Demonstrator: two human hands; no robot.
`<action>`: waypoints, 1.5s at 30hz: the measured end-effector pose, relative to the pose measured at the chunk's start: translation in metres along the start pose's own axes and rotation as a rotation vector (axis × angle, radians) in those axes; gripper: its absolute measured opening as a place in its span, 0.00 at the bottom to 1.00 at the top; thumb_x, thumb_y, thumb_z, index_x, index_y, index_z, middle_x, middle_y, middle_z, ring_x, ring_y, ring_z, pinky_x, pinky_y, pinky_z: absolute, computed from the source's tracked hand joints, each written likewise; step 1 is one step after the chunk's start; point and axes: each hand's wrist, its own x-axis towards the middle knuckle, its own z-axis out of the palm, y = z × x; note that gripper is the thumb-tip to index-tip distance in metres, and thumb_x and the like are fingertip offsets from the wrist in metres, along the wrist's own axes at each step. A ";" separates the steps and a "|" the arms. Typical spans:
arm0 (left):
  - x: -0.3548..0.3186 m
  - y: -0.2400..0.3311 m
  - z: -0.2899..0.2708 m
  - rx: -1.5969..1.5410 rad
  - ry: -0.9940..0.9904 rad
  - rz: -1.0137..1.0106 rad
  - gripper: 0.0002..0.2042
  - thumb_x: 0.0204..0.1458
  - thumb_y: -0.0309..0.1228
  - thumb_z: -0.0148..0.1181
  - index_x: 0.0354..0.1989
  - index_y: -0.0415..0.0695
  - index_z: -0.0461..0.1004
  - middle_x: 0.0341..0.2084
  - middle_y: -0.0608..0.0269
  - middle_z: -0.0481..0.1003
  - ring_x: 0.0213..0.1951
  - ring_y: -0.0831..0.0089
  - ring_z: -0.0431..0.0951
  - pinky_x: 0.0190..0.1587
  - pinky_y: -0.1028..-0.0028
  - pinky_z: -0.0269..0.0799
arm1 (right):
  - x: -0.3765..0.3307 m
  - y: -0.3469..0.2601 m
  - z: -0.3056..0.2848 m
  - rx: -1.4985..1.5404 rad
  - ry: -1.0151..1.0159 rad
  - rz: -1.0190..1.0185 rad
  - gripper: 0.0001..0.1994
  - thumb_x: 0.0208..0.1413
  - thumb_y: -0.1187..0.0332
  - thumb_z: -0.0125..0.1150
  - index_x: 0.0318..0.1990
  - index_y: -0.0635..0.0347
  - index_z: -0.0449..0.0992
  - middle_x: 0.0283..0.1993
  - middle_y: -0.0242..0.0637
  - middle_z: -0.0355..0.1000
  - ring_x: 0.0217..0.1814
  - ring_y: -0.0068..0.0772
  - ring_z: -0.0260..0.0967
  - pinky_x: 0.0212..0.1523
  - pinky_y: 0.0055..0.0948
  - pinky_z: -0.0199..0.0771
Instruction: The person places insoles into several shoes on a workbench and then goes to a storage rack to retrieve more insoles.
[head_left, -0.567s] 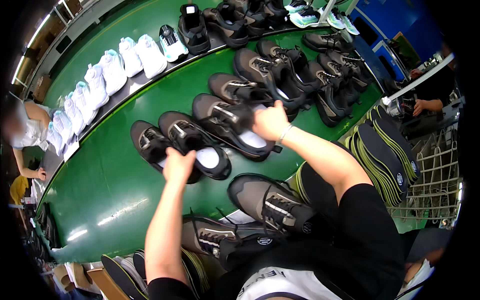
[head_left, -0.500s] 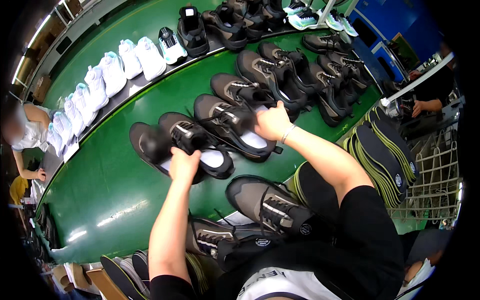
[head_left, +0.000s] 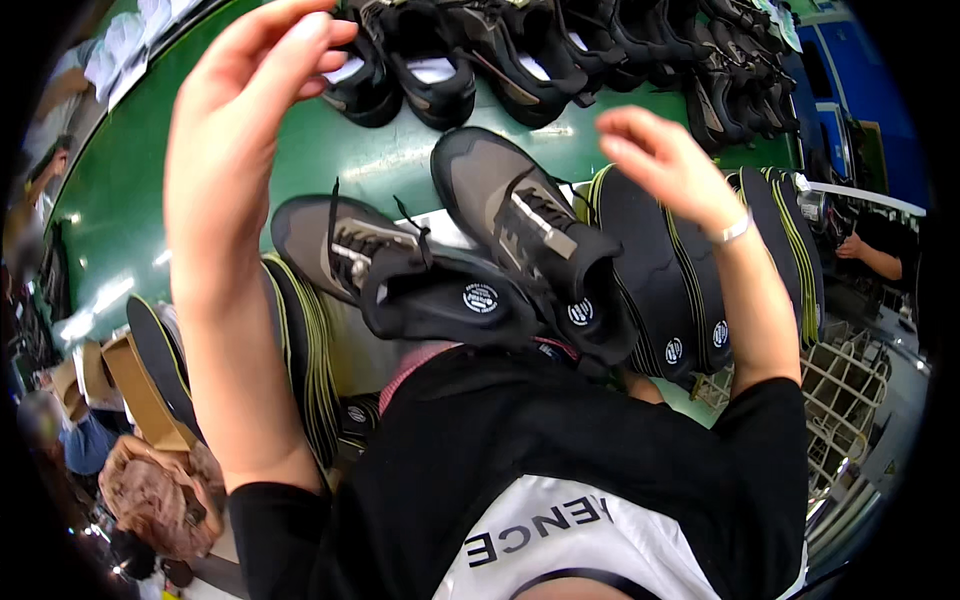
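My left hand [head_left: 245, 90] is raised in the air at the upper left, its fingers loosely bent and holding nothing. Open and empty too, my right hand [head_left: 665, 165] hovers above a stack of black insoles [head_left: 655, 270] with yellow-green edges. Close in front of my body lies a pair of brown-and-black laced sneakers: the left shoe [head_left: 345, 235] points to the upper left, the right shoe [head_left: 500, 195] stands beside it. Both contain dark insoles with round white prints. Neither hand touches them.
Along the green table [head_left: 330, 165] runs a row of similar sneakers [head_left: 520, 60]. More insole stacks stand left [head_left: 300, 340] and right [head_left: 785, 240]. A wire rack [head_left: 840, 400] is at the lower right, a cardboard box [head_left: 145, 385] at the lower left. Other people work on both sides.
Both hands have let go of the sneakers in the row. The left has risen toward the upper left, the right drawn back to the right. The view has tilted down toward my body.
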 end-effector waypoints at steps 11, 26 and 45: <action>-0.167 -0.077 0.043 0.608 0.192 -0.050 0.20 0.44 0.22 0.51 0.49 0.40 0.63 0.44 0.51 0.67 0.49 0.62 0.66 0.53 0.70 0.57 | -0.083 0.017 0.048 -0.165 -0.070 -0.417 0.27 0.43 0.67 0.57 0.54 0.59 0.59 0.55 0.47 0.57 0.58 0.44 0.53 0.57 0.35 0.51; -0.122 -0.089 0.002 0.233 -0.017 -0.273 0.11 0.49 0.30 0.53 0.40 0.38 0.71 0.33 0.67 0.73 0.36 0.81 0.69 0.43 0.81 0.63 | 0.012 0.004 0.068 -0.027 -0.216 0.098 0.17 0.38 0.58 0.58 0.23 0.67 0.75 0.18 0.45 0.69 0.22 0.32 0.67 0.26 0.29 0.64; -0.094 -0.108 -0.012 -0.054 -0.070 -0.541 0.14 0.45 0.33 0.57 0.38 0.36 0.72 0.29 0.65 0.74 0.31 0.81 0.71 0.38 0.82 0.65 | 0.014 0.003 0.066 -0.043 -0.266 0.086 0.15 0.40 0.59 0.58 0.22 0.66 0.75 0.18 0.34 0.69 0.21 0.20 0.62 0.25 0.22 0.62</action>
